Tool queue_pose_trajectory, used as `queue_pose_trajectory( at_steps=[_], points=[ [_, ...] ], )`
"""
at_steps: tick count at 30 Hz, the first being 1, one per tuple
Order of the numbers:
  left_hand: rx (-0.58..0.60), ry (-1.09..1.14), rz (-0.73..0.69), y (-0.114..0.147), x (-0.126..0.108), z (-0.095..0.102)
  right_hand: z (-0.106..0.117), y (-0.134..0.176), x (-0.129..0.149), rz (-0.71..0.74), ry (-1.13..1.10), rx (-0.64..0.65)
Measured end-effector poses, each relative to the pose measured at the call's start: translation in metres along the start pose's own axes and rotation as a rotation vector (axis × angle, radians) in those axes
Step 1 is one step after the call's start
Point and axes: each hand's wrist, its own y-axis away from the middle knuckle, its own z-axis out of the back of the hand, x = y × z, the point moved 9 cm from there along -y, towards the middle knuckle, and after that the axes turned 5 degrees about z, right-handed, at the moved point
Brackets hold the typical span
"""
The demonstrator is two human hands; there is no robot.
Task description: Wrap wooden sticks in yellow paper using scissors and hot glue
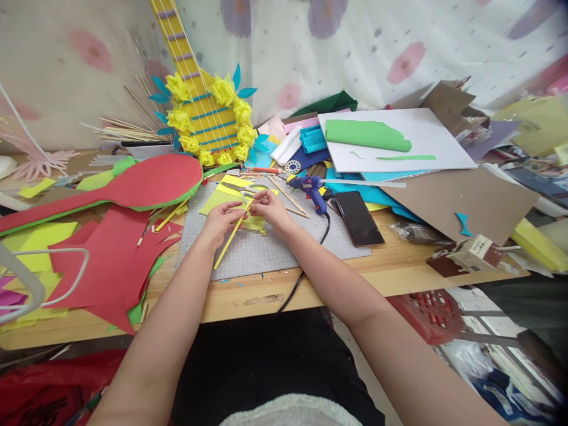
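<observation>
While both bare hands are working above the grey gridded cutting mat (261, 254), a thin, straight yellow strip (227, 244) is slanting over the mat's middle, its lower end pointing toward the near left edge. The right hand (269, 208) is pinching the strip's upper end between its fingertips. The left hand (218, 222) is curling its fingers about the strip lower down; whether they are closing firmly on it cannot be told. Beyond the hands, a pair of scissors with pale handles (249, 194) is lying over yellow paper on the mat. A blue plastic glue gun (314, 190) is resting at the mat's far right, and a black rectangular smartphone (358, 218) is lying at its right edge. Left of the mat, a red paddle-shaped piece with green edging (155, 180) is lying above a jagged red sheet (110, 254). Behind the mat, a yellow guitar-shaped model trimmed with yellow paper flowers (215, 131) is standing upright.
</observation>
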Motion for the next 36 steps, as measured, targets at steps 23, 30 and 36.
queue_pose_trajectory(
  at_steps=[23,30,36],
  points=[
    [-0.17,0.128,-0.04,-0.002,-0.005,0.019,0.146,0.019,0.073,0.014,1.435,-0.242],
    [-0.165,0.097,-0.055,-0.003,-0.006,0.018,0.146,0.015,0.063,0.142,0.941,-0.395],
    [-0.18,0.002,-0.102,0.002,-0.009,0.013,0.087,0.028,0.05,0.128,0.481,-0.047]
  ],
)
